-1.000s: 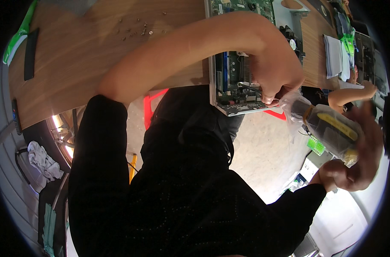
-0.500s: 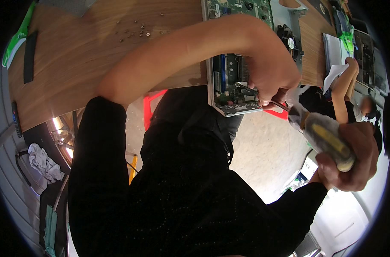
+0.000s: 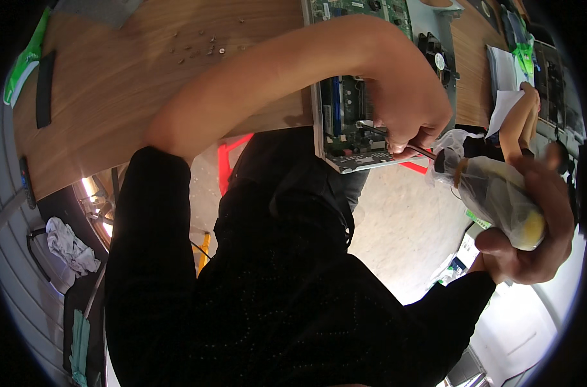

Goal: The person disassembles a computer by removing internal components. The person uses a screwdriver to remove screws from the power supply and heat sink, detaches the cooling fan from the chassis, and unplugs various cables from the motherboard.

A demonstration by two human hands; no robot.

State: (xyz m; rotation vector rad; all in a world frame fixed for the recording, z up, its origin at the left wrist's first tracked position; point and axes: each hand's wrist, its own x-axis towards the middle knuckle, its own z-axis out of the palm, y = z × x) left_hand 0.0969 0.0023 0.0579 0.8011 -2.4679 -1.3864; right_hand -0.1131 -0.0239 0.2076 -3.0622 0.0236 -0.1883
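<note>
My left hand reaches across and pinches the shaft of a screwdriver close to its tip end. The screwdriver has a thick pale handle with a yellow end, wrapped in clear plastic with a band around the neck. At the lower right, my right hand is closed around the back of that handle. The tip points into an open metal computer case, near its perforated near wall. Inside lies a green circuit board with blue slots. My left forearm and hand hide much of it.
Several loose screws lie on the wooden table left of the case. A black fan sits at the case's right side. Another person's arm holds white paper at the right. A red stool stands below the table.
The screwdriver handle has turned, bringing its yellow end into view, and my right hand's grip has shifted round it. My left hand stays nearly in place on the shaft.
</note>
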